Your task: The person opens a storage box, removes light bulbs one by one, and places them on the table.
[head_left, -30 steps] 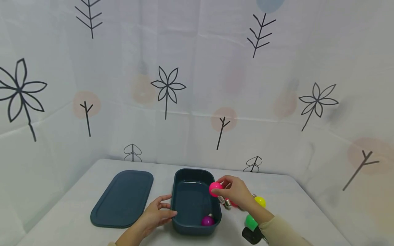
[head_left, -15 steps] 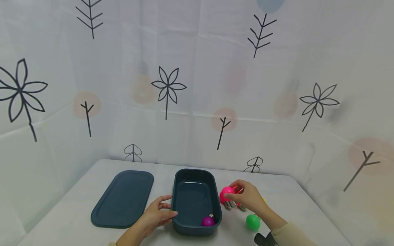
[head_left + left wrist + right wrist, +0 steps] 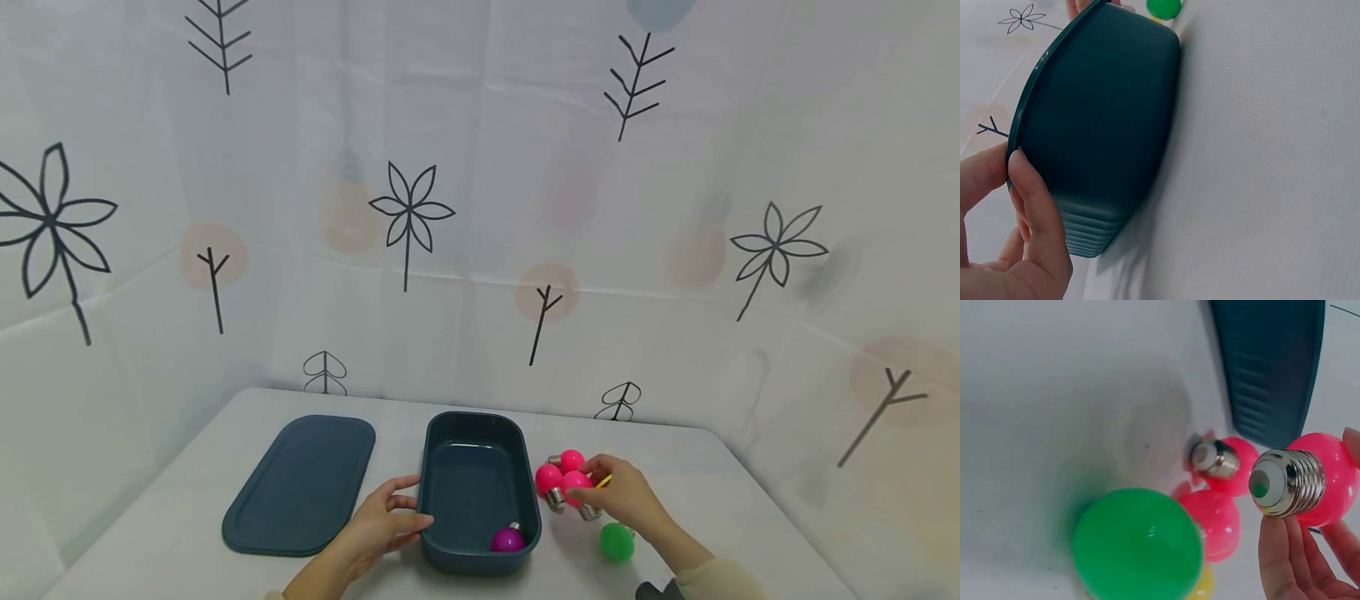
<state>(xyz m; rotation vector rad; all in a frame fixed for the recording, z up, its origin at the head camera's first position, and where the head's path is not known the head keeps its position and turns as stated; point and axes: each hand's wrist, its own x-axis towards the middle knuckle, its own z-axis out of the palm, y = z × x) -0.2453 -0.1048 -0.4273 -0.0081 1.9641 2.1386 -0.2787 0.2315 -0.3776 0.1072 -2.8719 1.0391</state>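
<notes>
My left hand (image 3: 382,523) pinches the near-left rim of a dark teal container (image 3: 1097,100), thumb and fingers on either side of the wall. A purple light bulb (image 3: 507,541) lies inside at the container's near right corner. To the right of the container, my right hand (image 3: 622,497) holds a pink light bulb (image 3: 1332,478) by its round part; its silver screw base faces the right wrist camera. Two more pink bulbs (image 3: 548,478) (image 3: 572,460) lie beside it. A green bulb (image 3: 617,542) sits nearer me, and a yellow bulb (image 3: 1202,584) is mostly hidden.
A flat dark teal lid (image 3: 300,483) lies left of the container on the white-covered table (image 3: 397,417). Near the front right, a black object (image 3: 658,592) shows partly beside the right sleeve. A patterned white cloth (image 3: 480,208) hangs behind the table.
My right hand has moved right and toward me, from beside the container's right rim to among the pink bulbs. The two other pink bulbs have come into fuller view. My left hand stays put.
</notes>
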